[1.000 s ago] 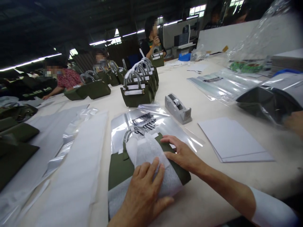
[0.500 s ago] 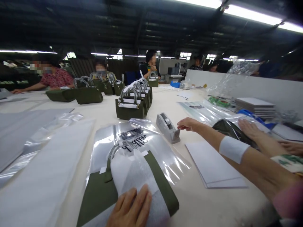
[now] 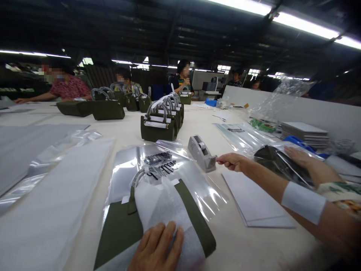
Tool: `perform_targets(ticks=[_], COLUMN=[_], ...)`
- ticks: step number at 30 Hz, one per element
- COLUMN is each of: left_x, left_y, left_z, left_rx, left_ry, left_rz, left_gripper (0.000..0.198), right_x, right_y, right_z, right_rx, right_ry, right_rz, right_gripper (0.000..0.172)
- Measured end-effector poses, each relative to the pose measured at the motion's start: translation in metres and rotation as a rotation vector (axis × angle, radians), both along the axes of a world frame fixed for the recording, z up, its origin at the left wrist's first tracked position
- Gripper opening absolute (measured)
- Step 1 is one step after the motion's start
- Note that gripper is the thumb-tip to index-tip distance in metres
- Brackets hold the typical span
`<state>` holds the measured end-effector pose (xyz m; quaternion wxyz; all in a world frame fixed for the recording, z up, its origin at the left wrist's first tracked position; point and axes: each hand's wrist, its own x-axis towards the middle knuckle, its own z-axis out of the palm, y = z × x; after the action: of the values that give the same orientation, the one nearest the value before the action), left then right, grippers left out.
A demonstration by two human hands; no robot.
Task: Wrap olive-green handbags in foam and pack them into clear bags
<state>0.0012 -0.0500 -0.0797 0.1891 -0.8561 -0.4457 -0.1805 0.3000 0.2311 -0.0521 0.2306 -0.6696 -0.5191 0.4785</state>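
My left hand (image 3: 159,246) lies flat on white tissue paper (image 3: 158,203) wrapped over a dark green handbag (image 3: 120,226), its fingers stretched out. The bag's handle (image 3: 138,178) is covered in clear film. Beneath its top end spreads a clear plastic bag (image 3: 126,162) with black lettering. To the right stands a grey tape dispenser (image 3: 201,152). My right hand (image 3: 229,161) pinches at its cutting edge, closed on the tape end, which barely shows. A white band (image 3: 303,201) circles my right forearm.
White boards (image 3: 259,203) lie to the right. Beyond them a co-worker's hand (image 3: 301,158) rests on a film-wrapped dark bag (image 3: 270,160). Green handbags (image 3: 158,128) stand in a row farther back. Long white sheets (image 3: 56,199) cover the left side. Several people sit around the table.
My right hand has closed its fingers at the dispenser's cutting edge. My left hand stays on the tissue paper. The view has shifted slightly.
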Motion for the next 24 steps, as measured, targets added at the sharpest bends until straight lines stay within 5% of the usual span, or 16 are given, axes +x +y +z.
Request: perform_targets(ticks=[3,6,10,13,16,24], left_x=[0.000,0.002,0.005,0.008,0.010,0.010], left_y=[0.001,-0.001,-0.007,-0.011,-0.013,-0.009], left_z=[0.000,-0.001,0.002,0.009,0.018,0.030], left_rx=[0.028,0.026,-0.104,-0.228,-0.278,-0.438], left_ry=[-0.015,-0.041,-0.084,-0.116,-0.145,-0.143], left_rz=[-0.037,-0.061,-0.034,0.010,0.035,0.024], left_gripper=[0.037,0.068,0.076,0.083,0.086,0.075], right_x=[-0.004,-0.013,-0.040,-0.071,-0.099,-0.126], right_y=[-0.020,-0.045,-0.105,-0.156,-0.189,-0.195], right_z=[-0.021,-0.021,0.018,0.050,0.058,0.041], right_rx=[-0.086,-0.089,-0.161,-0.393,-0.534,-0.606], right_ry=[0.014,0.100,0.337,0.583,0.615,0.413], right_rz=[-0.050,-0.046,0.133,0.341,0.357,0.307], right_gripper=[0.018,0.015,0.020,0.022,0.024,0.019])
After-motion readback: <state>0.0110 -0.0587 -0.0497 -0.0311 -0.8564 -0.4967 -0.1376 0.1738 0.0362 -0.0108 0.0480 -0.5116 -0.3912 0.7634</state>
